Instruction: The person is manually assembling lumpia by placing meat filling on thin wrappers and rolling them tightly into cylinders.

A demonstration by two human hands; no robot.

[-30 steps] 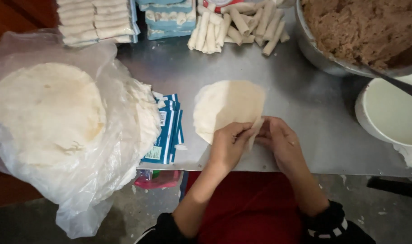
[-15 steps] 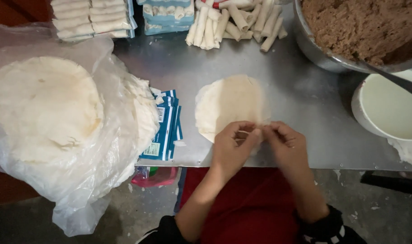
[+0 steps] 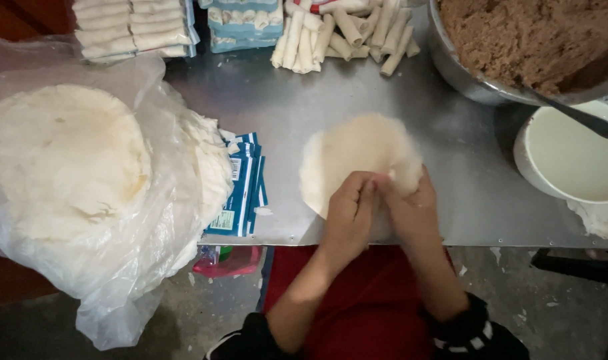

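Note:
A thin round white wrapper [image 3: 354,150] lies flat on the metal table [image 3: 277,100] in front of me. My left hand [image 3: 349,210] and my right hand [image 3: 411,207] meet over its near edge, fingers curled and pinching the wrapper there. What lies under the fingers is hidden. A heap of finished rolls [image 3: 341,33] rests at the back of the table. A metal bowl of brown filling [image 3: 531,40] stands at the back right with a spoon handle [image 3: 577,117] sticking out.
A stack of round wrappers [image 3: 61,157] sits in a clear plastic bag at the left. Blue and white packets [image 3: 241,187] lie beside it. A white bowl [image 3: 571,160] stands at the right edge. Trays of rolls [image 3: 131,27] line the back.
My hands have drawn together and slid slightly forward over the wrapper's near edge. The view has shifted a little; the wrapper stays in place.

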